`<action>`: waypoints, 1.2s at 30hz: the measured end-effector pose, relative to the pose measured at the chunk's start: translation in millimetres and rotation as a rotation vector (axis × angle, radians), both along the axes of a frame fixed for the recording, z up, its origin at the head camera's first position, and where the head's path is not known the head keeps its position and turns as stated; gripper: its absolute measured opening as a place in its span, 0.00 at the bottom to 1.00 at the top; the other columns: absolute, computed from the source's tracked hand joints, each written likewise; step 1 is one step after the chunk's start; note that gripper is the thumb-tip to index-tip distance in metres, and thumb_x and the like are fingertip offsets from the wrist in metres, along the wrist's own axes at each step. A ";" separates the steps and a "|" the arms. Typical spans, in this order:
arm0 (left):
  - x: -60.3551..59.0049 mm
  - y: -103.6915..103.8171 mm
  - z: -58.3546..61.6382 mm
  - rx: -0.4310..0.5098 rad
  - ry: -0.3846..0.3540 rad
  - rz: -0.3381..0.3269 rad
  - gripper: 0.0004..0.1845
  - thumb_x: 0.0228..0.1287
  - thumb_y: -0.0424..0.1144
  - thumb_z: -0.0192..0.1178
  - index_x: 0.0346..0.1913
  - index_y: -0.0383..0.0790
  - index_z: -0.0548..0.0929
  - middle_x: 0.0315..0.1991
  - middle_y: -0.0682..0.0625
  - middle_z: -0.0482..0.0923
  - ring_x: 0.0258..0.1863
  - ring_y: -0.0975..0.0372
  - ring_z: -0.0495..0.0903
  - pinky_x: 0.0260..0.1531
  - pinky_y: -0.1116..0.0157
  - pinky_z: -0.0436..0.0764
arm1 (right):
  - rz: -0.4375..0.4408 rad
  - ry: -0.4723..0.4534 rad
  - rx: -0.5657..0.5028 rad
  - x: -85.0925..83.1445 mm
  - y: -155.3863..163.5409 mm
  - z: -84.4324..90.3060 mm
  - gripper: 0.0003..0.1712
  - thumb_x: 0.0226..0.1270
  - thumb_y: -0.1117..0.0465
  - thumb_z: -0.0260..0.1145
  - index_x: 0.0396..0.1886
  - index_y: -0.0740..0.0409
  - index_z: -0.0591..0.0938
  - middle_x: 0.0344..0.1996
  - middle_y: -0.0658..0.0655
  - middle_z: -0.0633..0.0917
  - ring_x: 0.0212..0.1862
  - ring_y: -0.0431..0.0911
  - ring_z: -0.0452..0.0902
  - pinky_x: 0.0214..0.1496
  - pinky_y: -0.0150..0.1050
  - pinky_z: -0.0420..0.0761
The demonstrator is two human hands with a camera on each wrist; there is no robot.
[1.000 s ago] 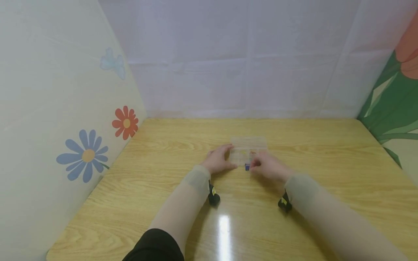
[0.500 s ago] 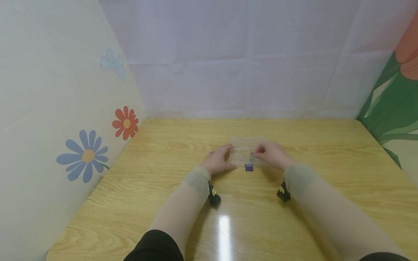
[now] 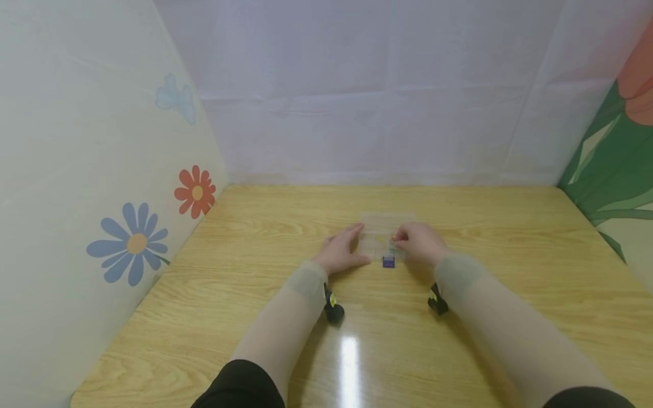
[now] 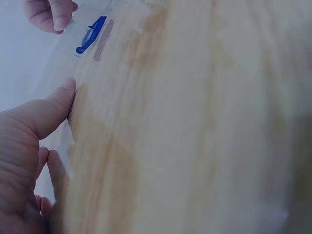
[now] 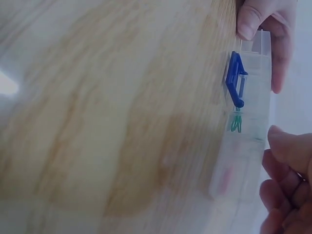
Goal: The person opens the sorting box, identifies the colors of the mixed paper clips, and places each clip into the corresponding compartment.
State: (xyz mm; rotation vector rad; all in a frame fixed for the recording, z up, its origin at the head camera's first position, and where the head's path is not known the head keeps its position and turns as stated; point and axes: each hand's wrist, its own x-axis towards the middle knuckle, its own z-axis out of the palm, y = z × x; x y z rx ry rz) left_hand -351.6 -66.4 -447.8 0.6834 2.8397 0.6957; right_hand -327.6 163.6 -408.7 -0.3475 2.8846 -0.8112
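A clear plastic compartment box point(image 3: 374, 249) lies on the table with its lid raised at the back. Its blue latch point(image 5: 235, 78) hangs at the front edge. Through the wall in the right wrist view show green wire loops, like a paper clip point(image 5: 236, 123), and a blurred pink item point(image 5: 225, 179). My left hand point(image 3: 340, 249) grips the box's left end, thumb at the front corner. Over the right half my right hand point(image 3: 420, 243) has its fingers curled, thumb and fingertips close together; whether something small is between them is hidden. A small yellow item point(image 3: 380, 239) shows inside.
The wooden table point(image 3: 255, 226) extends around the box on all sides. A white cloth wall point(image 3: 316, 113) stands behind it, with flower-printed panels left and right. Each wrist wears a small black camera point(image 3: 334, 309).
My right hand went from the front by the latch back over the box's right half, uncovering the latch, then shifted slightly left. The left hand stays on the box.
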 end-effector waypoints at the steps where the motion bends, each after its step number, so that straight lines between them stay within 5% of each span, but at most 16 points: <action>1: 0.5 -0.2 0.3 -0.003 0.005 0.000 0.51 0.55 0.59 0.67 0.76 0.49 0.51 0.76 0.55 0.50 0.74 0.61 0.50 0.69 0.51 0.49 | -0.005 -0.006 -0.001 0.0 -0.3 -0.2 0.06 0.68 0.59 0.63 0.38 0.57 0.83 0.37 0.56 0.84 0.41 0.50 0.77 0.46 0.47 0.77; 19: -3.5 -9.8 -9.1 0.110 -0.036 0.007 0.56 0.50 0.55 0.71 0.77 0.49 0.49 0.77 0.51 0.46 0.74 0.57 0.49 0.71 0.57 0.49 | 0.011 0.032 -0.081 9.4 11.7 3.1 0.08 0.68 0.59 0.63 0.38 0.58 0.83 0.38 0.56 0.84 0.42 0.51 0.77 0.47 0.48 0.78; 28: 8.8 -15.0 -4.2 0.136 -0.061 0.011 0.52 0.56 0.54 0.67 0.77 0.48 0.48 0.77 0.50 0.43 0.74 0.54 0.46 0.70 0.53 0.50 | 0.053 0.148 -0.051 28.9 36.2 -2.2 0.15 0.70 0.56 0.61 0.48 0.62 0.82 0.44 0.60 0.83 0.47 0.55 0.77 0.51 0.55 0.76; 36: 23.8 -20.4 0.3 -0.088 0.169 0.139 0.44 0.61 0.61 0.59 0.74 0.43 0.58 0.76 0.45 0.47 0.74 0.47 0.47 0.69 0.42 0.44 | -0.004 0.194 0.107 39.9 54.7 -11.8 0.32 0.71 0.49 0.58 0.65 0.67 0.69 0.64 0.72 0.69 0.65 0.68 0.60 0.66 0.65 0.56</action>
